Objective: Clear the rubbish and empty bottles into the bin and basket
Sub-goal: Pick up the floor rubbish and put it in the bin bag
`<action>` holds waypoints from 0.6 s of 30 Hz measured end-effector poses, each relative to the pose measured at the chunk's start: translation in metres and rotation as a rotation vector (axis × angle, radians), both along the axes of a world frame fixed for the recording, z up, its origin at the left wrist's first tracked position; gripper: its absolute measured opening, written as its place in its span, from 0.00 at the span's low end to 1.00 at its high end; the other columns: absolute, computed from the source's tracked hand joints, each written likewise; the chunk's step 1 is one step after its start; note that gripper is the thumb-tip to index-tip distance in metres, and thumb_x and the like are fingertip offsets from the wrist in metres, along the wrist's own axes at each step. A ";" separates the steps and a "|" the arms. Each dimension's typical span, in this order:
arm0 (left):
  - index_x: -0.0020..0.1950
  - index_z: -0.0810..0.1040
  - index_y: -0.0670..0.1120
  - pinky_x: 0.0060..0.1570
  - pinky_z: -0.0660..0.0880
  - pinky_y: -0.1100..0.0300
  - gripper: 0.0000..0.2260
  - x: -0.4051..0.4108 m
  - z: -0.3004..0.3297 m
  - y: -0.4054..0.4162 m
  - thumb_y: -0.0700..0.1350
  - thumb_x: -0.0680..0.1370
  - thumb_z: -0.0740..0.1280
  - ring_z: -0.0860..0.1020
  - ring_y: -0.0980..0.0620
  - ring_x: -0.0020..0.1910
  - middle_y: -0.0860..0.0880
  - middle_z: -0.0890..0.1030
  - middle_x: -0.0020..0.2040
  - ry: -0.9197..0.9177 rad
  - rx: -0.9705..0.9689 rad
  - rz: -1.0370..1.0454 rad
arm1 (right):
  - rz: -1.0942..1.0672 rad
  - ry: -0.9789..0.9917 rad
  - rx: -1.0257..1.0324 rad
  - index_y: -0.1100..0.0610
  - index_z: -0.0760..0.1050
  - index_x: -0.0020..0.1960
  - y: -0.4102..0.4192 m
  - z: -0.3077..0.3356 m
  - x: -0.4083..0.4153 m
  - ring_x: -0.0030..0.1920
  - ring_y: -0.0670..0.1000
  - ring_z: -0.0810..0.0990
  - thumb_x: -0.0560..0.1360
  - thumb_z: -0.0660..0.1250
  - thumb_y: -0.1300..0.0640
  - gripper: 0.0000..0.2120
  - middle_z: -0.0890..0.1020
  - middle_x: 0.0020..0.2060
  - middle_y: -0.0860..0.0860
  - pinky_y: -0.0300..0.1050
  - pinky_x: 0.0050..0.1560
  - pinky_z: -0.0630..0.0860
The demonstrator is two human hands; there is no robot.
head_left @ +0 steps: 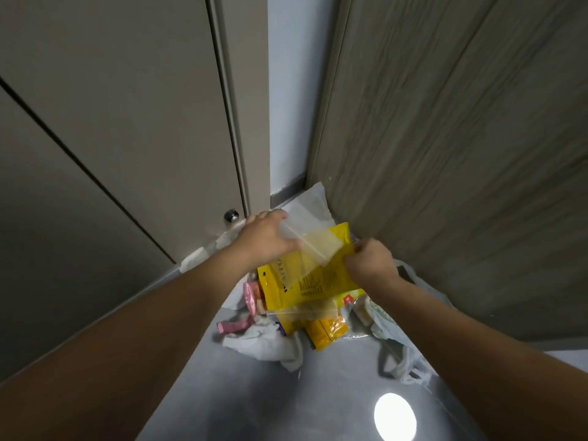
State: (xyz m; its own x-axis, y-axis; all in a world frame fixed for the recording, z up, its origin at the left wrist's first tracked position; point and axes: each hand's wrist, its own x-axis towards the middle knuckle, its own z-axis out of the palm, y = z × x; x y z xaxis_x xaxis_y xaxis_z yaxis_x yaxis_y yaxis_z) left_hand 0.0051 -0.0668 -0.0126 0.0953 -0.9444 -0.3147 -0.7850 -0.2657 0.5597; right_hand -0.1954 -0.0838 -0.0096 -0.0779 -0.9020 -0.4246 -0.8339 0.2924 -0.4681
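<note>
A yellow snack packet point(318, 281) is held up over a heap of rubbish in the corner of a grey floor. My right hand point(372, 262) grips the packet's right edge. My left hand point(270, 237) pinches a clear plastic bag point(313, 246) that lies across the packet's top. Below them lie a second yellow wrapper point(327, 332), pink wrappers point(251, 297), crumpled white tissue point(267, 342) and a clear plastic sheet. A white plastic bag point(397, 351) with loop handles sits to the right. No bin, basket or bottle is in view.
A beige door point(127, 122) with a round floor stop point(229, 215) stands on the left. A wood-grain panel point(461, 154) closes the right side. A white bag point(311, 202) fills the corner behind. The glossy floor point(318, 402) reflects a ceiling light.
</note>
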 end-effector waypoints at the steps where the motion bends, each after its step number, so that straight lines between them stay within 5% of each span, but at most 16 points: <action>1: 0.76 0.59 0.56 0.70 0.58 0.51 0.39 -0.005 -0.001 -0.007 0.63 0.69 0.71 0.57 0.45 0.74 0.49 0.63 0.75 0.026 0.049 -0.032 | 0.017 -0.007 0.000 0.61 0.74 0.46 -0.001 0.001 -0.002 0.41 0.57 0.74 0.71 0.61 0.62 0.06 0.74 0.41 0.57 0.43 0.38 0.67; 5: 0.74 0.54 0.63 0.65 0.55 0.51 0.43 -0.015 -0.003 -0.026 0.64 0.65 0.74 0.54 0.46 0.73 0.52 0.60 0.75 0.049 0.088 -0.081 | 0.089 -0.062 -0.021 0.57 0.72 0.47 -0.002 0.012 -0.012 0.43 0.54 0.72 0.72 0.59 0.65 0.07 0.73 0.42 0.53 0.42 0.38 0.66; 10: 0.46 0.72 0.58 0.64 0.67 0.49 0.15 -0.008 -0.009 -0.027 0.54 0.67 0.76 0.69 0.50 0.63 0.57 0.71 0.59 0.266 -0.120 -0.026 | 0.086 -0.150 -0.044 0.55 0.76 0.54 0.001 0.025 -0.025 0.43 0.55 0.75 0.71 0.57 0.67 0.16 0.77 0.44 0.54 0.43 0.38 0.70; 13: 0.38 0.73 0.52 0.52 0.76 0.50 0.11 -0.004 -0.001 -0.016 0.44 0.71 0.75 0.78 0.56 0.44 0.57 0.78 0.41 0.490 -0.160 0.083 | 0.097 -0.169 -0.061 0.55 0.75 0.47 0.003 0.038 -0.031 0.42 0.55 0.75 0.71 0.56 0.67 0.12 0.76 0.38 0.52 0.43 0.37 0.70; 15: 0.37 0.71 0.48 0.37 0.75 0.62 0.12 -0.003 0.014 -0.008 0.38 0.74 0.71 0.73 0.61 0.31 0.58 0.74 0.29 0.603 -0.149 0.154 | 0.119 -0.158 -0.082 0.55 0.74 0.45 0.006 0.053 -0.037 0.42 0.56 0.75 0.70 0.57 0.68 0.12 0.75 0.37 0.53 0.43 0.37 0.70; 18: 0.40 0.70 0.47 0.31 0.72 0.66 0.12 -0.002 0.046 -0.001 0.33 0.76 0.68 0.73 0.57 0.29 0.52 0.73 0.31 0.672 -0.172 0.268 | 0.179 -0.093 -0.105 0.58 0.75 0.47 0.012 0.080 -0.047 0.44 0.58 0.76 0.71 0.57 0.68 0.11 0.77 0.42 0.56 0.46 0.39 0.71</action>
